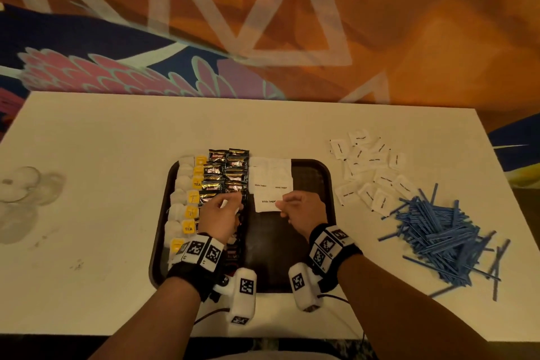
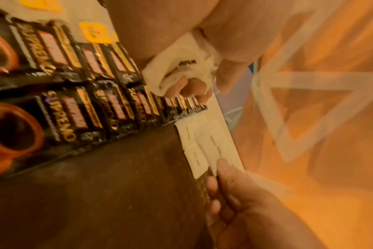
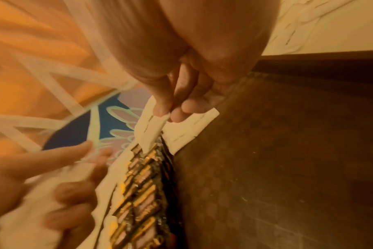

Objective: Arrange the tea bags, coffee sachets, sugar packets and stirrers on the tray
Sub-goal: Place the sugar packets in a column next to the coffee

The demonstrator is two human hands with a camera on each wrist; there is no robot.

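Head view: tray (image 1: 317,184) has tea bags (image 1: 187,207), coffee sachets (image 1: 226,174), sugar packets (image 1: 270,184); left hand (image 1: 219,218) grips packets, right hand (image 1: 304,213) pinches one, wrists hiding tray's near part.

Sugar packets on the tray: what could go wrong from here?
1. The left hand holds a bunch of sugar packets right over the coffee sachets; one could slip and land on that row.
2. The right hand is placing a packet over already laid ones; a nudge may skew them.
3. The stirrers sprawl near the table edge; some could roll off.
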